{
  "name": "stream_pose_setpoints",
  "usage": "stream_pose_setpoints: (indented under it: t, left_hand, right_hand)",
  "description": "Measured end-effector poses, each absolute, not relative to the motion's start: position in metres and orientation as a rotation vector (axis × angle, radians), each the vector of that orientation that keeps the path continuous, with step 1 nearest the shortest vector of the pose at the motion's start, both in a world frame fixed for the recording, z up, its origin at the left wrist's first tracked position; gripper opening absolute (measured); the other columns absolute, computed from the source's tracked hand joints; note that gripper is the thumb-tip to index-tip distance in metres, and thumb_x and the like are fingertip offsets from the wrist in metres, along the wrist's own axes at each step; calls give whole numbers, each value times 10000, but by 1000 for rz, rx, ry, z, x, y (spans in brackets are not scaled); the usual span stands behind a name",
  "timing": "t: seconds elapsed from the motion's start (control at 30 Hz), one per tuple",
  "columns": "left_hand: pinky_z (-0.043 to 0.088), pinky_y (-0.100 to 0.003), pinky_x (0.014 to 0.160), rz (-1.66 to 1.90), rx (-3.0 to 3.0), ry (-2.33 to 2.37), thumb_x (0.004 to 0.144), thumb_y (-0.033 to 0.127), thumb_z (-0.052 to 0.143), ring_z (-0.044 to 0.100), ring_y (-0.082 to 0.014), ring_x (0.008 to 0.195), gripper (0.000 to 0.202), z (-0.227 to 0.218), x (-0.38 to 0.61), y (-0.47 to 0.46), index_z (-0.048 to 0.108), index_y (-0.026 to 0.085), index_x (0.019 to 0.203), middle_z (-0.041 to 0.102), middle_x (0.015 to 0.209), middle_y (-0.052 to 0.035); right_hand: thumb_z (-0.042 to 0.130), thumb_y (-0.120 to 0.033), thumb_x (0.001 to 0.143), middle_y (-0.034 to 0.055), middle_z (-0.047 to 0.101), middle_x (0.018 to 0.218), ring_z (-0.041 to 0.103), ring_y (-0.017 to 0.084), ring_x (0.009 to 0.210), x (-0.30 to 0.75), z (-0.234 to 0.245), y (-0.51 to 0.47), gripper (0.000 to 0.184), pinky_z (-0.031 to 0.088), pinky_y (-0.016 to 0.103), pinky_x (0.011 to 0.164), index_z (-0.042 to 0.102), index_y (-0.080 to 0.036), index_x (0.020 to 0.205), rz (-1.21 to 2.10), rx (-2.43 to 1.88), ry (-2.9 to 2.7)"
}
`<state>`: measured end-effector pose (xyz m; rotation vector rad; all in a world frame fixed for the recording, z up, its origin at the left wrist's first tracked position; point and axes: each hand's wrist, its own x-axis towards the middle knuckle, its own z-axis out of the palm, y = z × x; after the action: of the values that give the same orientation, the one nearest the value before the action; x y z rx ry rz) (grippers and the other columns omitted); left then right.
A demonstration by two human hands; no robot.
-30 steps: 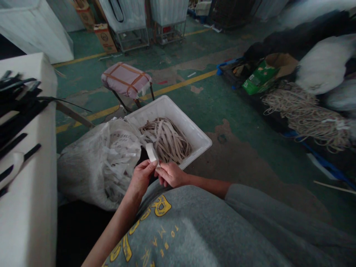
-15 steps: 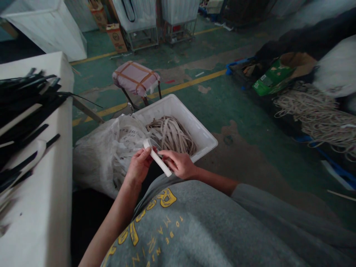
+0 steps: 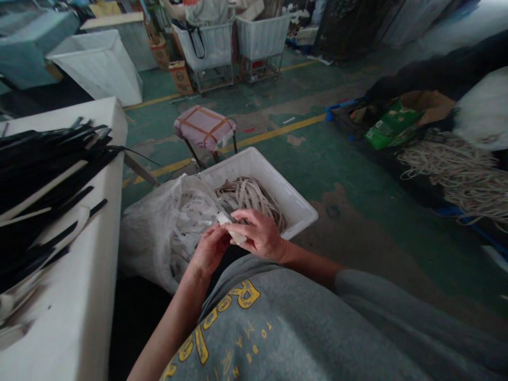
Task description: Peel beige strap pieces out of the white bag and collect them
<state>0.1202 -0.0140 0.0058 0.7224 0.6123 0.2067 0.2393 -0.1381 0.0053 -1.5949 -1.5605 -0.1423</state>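
A short folded length of white strap (image 3: 237, 236) is held between my two hands, above my lap. My left hand (image 3: 212, 246) pinches its near left side with thumb and fingers. Across its top lie the fingers of my right hand (image 3: 260, 235), which cover much of it. Just beyond the hands stands a white plastic bin (image 3: 296, 209) with a heap of loose beige straps (image 3: 254, 196) inside. A translucent plastic sack (image 3: 154, 227) with white strips in it leans against the bin's left side.
On my left, a white table (image 3: 89, 286) carries black strips (image 3: 51, 164) and several pale ones. A stool with a pink padded seat (image 3: 204, 126) stands behind the bin. Piled cord (image 3: 460, 169) and a green carton (image 3: 392, 124) lie at the right. Wheeled white carts (image 3: 210, 45) stand farther back.
My right hand has moved over the strap, and its fingers now cover it. The strap shows shorter than before. The camera view has tilted up and shifted left.
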Motion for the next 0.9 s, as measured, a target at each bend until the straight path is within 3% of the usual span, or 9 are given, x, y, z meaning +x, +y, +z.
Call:
stream_pose_setpoints:
  t: [0.07, 0.2, 0.33, 0.5, 0.6, 0.7, 0.9]
  left_hand:
    - [486, -218, 594, 203, 728, 607, 644, 254, 837, 602, -114, 611, 181, 7, 120, -16, 715, 141, 716, 679, 675, -10]
    - [541, -301, 786, 224, 709, 483, 667, 319, 814, 669, -195, 858, 232, 11, 120, -19, 744, 178, 837, 735, 892, -49]
    - [538, -377, 868, 84, 725, 238, 740, 469, 778, 657, -285, 1061, 424, 21, 122, -19, 738, 187, 1054, 719, 1111, -118]
    - [563, -345, 789, -40, 540, 352, 817, 729, 586, 706, -268, 944, 687, 17, 140, -30, 695, 121, 1119, 726, 1090, -175]
    - [580, -323, 771, 85, 377, 623, 948, 589, 496, 726, -222, 862, 530, 5, 156, -30, 659, 105, 1093, 745, 1014, -155]
    - [587, -287, 720, 301, 256, 804, 995, 437, 488, 732, -192, 807, 354, 0, 169, -18, 638, 120, 1040, 745, 908, -115]
    - [548, -239, 651, 517, 345, 773, 969, 295, 550, 683, -141, 654, 184, 12, 172, 3, 640, 142, 1020, 701, 751, -44]
  right_hand:
    - [618, -297, 938, 127, 614, 1336, 581, 244, 1215, 242, 11, -130, 285, 461, 424, 1036, 667, -234, 1211, -114, -1545, -1588]
    - [488, -315, 1011, 93, 723, 1150, 656, 213, 1112, 242, 21, -115, 240, 456, 433, 1058, 672, -242, 1147, 199, -1299, -1518]
    - [432, -485, 1017, 98, 740, 961, 704, 230, 914, 241, 38, -120, 357, 566, 376, 803, 684, -232, 1035, 513, -1226, -1059]
    - [487, -752, 865, 38, 634, 594, 628, 203, 551, 247, 84, -161, 545, 505, 316, 508, 652, -236, 928, 975, -1052, -775]
    - [522, -729, 846, 24, 583, 497, 491, 146, 372, 253, 116, -198, 510, 403, 279, 405, 625, -236, 770, 1301, -1039, -796]
    - [548, -677, 854, 25, 539, 466, 381, 110, 337, 261, 128, -237, 469, 255, 263, 357, 621, -231, 728, 1262, -1319, -653]
    - [460, -859, 767, 10, 428, 393, 352, 112, 307, 294, 96, -274, 629, 282, 279, 362, 568, -249, 657, 1109, -1607, -677]
